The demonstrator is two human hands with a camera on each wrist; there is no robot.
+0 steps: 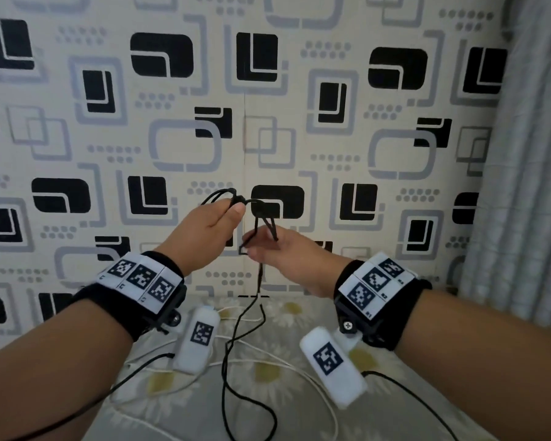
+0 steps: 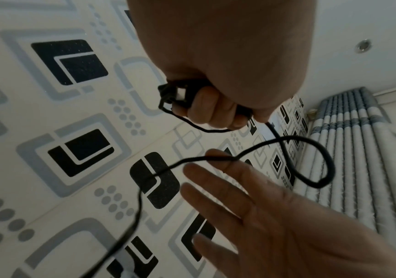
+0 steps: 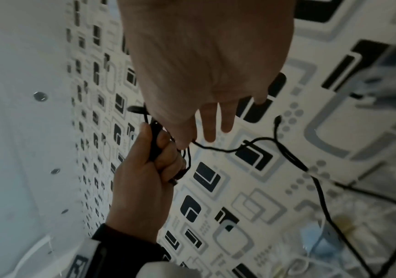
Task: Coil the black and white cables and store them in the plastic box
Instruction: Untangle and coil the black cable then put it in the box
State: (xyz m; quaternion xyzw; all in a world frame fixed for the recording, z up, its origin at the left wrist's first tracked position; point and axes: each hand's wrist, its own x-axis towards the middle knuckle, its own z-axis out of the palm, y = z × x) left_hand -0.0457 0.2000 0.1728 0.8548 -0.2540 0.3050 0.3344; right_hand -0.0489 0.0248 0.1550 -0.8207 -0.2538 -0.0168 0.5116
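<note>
We are coiling the black cable (image 1: 236,338) right now; white cable (image 1: 299,370) not started, plastic box not in view. Left hand (image 1: 204,230) is sitting at about 11 o'clock from the right hand (image 1: 280,253), both raised in front of the patterned wall (image 1: 268,90). Left hand is gripping a small bundle of finished black loops, fingers curled tight round it; the left wrist view shows the bunched turns poking out at the 9 o'clock side of the fist. Right hand is feeding the next turn: fingers are mostly straight and spread, with the cable running across them and caught near thumb and forefinger, though we cannot tell how firmly. From there the loose tail is hanging toward 6 o'clock down onto the bed (image 1: 268,386), where it is lying in slack curves.

Next move, we judge: right hand needs to draw up more slack and lay another loop into the left fist, keeping loop size even, then repeat till the tail is off the bed.

Materials: black cable is thin, round, matte, looks braided or rubbery, kinking a bit at bends. White cable is thinner, smooth, limp, sprawling over the bed at 6 o'clock below the hands. Bed cover is soft fabric with a daisy print. A pleated grey curtain (image 1: 528,154) is hanging at 3 o'clock.
</note>
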